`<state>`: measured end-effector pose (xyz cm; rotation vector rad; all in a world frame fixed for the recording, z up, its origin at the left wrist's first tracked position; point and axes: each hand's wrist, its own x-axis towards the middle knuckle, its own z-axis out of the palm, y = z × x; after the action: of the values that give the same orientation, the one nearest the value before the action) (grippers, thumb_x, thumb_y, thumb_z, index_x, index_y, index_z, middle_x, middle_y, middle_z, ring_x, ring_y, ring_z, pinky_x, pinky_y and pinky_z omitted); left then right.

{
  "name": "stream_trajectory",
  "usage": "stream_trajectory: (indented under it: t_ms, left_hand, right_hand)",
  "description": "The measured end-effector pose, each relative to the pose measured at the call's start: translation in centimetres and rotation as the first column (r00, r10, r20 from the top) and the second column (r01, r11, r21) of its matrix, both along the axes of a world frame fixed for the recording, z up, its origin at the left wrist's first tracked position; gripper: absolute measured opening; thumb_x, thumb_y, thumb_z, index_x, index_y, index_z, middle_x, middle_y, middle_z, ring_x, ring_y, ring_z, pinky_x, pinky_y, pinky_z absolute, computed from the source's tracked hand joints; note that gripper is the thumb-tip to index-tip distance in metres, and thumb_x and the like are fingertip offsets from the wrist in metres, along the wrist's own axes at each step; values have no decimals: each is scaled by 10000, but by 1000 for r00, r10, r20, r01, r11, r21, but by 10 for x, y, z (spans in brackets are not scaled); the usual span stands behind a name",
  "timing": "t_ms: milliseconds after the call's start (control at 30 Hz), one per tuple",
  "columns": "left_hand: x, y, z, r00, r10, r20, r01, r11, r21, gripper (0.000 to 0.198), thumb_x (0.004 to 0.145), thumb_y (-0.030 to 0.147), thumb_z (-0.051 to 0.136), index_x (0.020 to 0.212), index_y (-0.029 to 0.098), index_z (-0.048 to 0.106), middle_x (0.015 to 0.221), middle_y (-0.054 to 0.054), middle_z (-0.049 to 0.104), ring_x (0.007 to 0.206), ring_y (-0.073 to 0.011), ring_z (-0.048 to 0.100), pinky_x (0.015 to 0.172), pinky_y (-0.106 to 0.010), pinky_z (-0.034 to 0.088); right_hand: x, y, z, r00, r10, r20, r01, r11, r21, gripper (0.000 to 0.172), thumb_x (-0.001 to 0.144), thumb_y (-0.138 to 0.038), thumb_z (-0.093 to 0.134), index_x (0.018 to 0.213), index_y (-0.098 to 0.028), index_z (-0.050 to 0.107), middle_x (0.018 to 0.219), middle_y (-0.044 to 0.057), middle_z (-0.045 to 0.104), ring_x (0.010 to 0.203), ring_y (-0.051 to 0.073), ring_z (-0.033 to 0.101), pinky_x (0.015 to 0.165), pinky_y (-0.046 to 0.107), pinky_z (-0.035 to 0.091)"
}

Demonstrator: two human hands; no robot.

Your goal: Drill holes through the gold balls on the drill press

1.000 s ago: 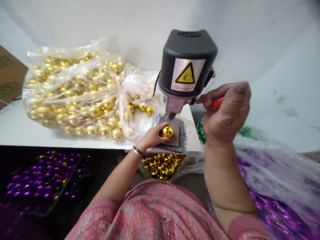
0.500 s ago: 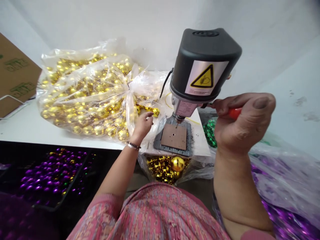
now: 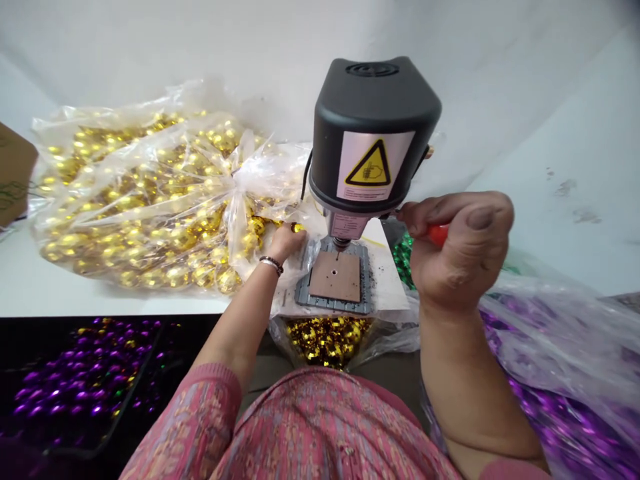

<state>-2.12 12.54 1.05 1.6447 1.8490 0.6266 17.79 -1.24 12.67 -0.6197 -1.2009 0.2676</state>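
Box: A brown box (image 3: pixel 14 172) sits at the far left edge.

Purple balls: Purple balls (image 3: pixel 85 383) lie low on the left, below the white table (image 3: pixel 115 301).

Bag: A big clear bag (image 3: pixel 135 200) full of shiny balls sits on the table.

Left hand: The left hand (image 3: pixel 283 243) reaches up by the bag. Its fingers curve over, but nobody could tell if they hold anything.

Gold ball: A small gold ball (image 3: pixel 299 228) sits right at the fingertips, up and to the right of the hand. It is round, with no long side. The left hand is much nearer to it.

Drill: A black drill (image 3: pixel 375 133) stands between the hands, above a brown pad (image 3: pixel 335 277).

Right hand: The right hand (image 3: pixel 463 253) is closed around a red handle (image 3: pixel 439 235), well away from the ball.

Green balls: Green balls (image 3: pixel 403 261) show just past the right hand.
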Motion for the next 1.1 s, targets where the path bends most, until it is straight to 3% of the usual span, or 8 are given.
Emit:
stream_trajectory:
  t_ms: [100, 167, 233, 367, 500, 667, 933, 1100]
  left_hand:
    - [-13, -22, 8, 948, 75, 308, -57, 996, -68, 465, 801, 268, 633, 1247, 137, 605, 1000, -108, 726, 817, -190, 693, 748, -295, 531]
    - [-23, -42, 16, 777, 102, 621, -34, 992, -121, 458, 830, 291, 607, 1274, 185, 562, 1021, -74, 705, 799, -139, 678, 759, -269, 546]
    - [-31, -64, 21, 608, 67, 791, 78, 987, -143, 318, 840, 330, 604, 1123, 186, 615, 964, -70, 693, 792, -137, 671, 722, -253, 547]
    - [-32, -99, 22, 435, 46, 899, 275, 944, -181, 350, 819, 482, 693, 1003, 188, 647, 909, -63, 683, 706, -132, 636, 590, -236, 497]
    - [-21, -112, 14, 383, 58, 922, 320, 928, -191, 531, 796, 530, 735, 1228, 251, 602, 951, -43, 685, 666, -108, 606, 567, -224, 468]
    - [-10, -113, 13, 456, 72, 887, 281, 934, -220, 710, 766, 345, 776, 1401, 276, 465, 1012, -37, 689, 765, -122, 679, 636, -216, 502]
    - [5, -111, 16, 774, -82, 627, 215, 967, -139, 632, 775, 350, 765, 1335, 157, 545, 917, -37, 680, 613, -98, 616, 524, -204, 430]
    - [14, -106, 7, 892, -142, 430, 180, 983, -48, 641, 776, 368, 755, 1356, 165, 571, 1059, -68, 705, 711, -134, 647, 657, -260, 515]
  right_hand:
    - [0, 1, -1, 1000, 3, -12, -3, 1000, 25, 288, 954, -452, 497, 786, -221, 535, 625, -50, 505, 603, 76, 555, 633, 299, 469]
    - [-1, 2, -2, 1000, -2, -15, 2, 999, 34, 281, 954, -450, 499, 793, -223, 535, 647, -49, 513, 607, 73, 548, 632, 300, 467]
    - [-1, 2, -3, 1000, -10, -11, 11, 1000, 26, 289, 955, -461, 491, 796, -224, 535, 656, -45, 511, 613, 73, 544, 635, 304, 466]
    - [0, 2, -4, 1000, -23, -7, 23, 1000, 8, 315, 951, -498, 482, 800, -225, 526, 640, -45, 487, 619, 75, 539, 666, 314, 483]
    - [0, 1, -3, 1000, 1, -12, -1, 1000, -23, 334, 932, -515, 512, 792, -211, 513, 618, -48, 470, 621, 75, 535, 685, 313, 497]
    - [-1, 5, 9, 1000, 4, -16, -5, 1000, -24, 359, 938, -523, 502, 772, -204, 491, 590, -56, 474, 567, 65, 513, 614, 281, 459]
    - [6, 46, 48, 999, -16, -45, 11, 994, -107, 546, 811, -716, 480, 663, -193, 435, 531, -66, 422, 471, 40, 426, 464, 227, 355]
    - [8, 61, 58, 997, -56, -52, 44, 980, -194, 612, 810, -770, 405, 647, -180, 431, 553, -60, 427, 525, 27, 457, 573, 202, 416]
